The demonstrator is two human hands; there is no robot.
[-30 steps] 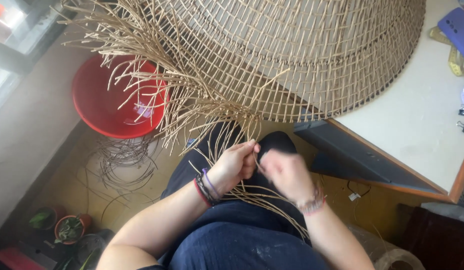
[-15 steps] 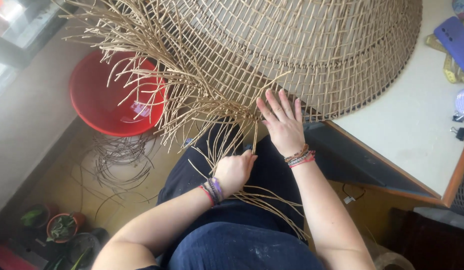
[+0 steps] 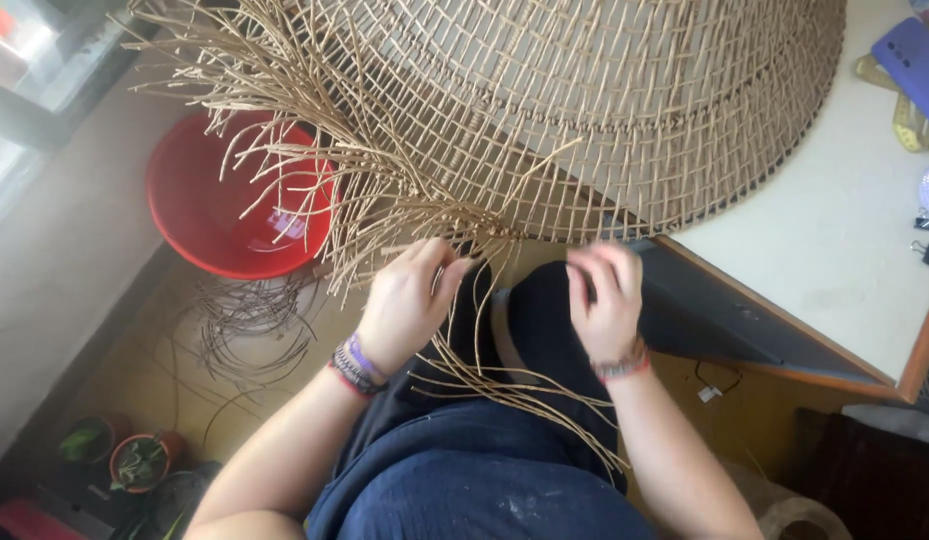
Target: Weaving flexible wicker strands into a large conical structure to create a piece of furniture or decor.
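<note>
Mostly we see the big woven cane shade [image 3: 604, 110] finished, resting on the table [image 3: 834, 260]; only its loose strands [image 3: 314, 190] at the near edge remain unwoven. Our left hand [image 3: 409, 300] pinches strands there; our right hand [image 3: 604, 295], blurred, seems half-open beside them.

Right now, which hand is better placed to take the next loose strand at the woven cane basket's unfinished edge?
Left, probably. The left hand is already fingering the loose cane strands at the woven cane basket edge; the right hand is blurred, lower.

Bare forearms, beaded bracelets [image 3: 356, 365] on both wrists, dark blue trousers [image 3: 474, 470].
</note>
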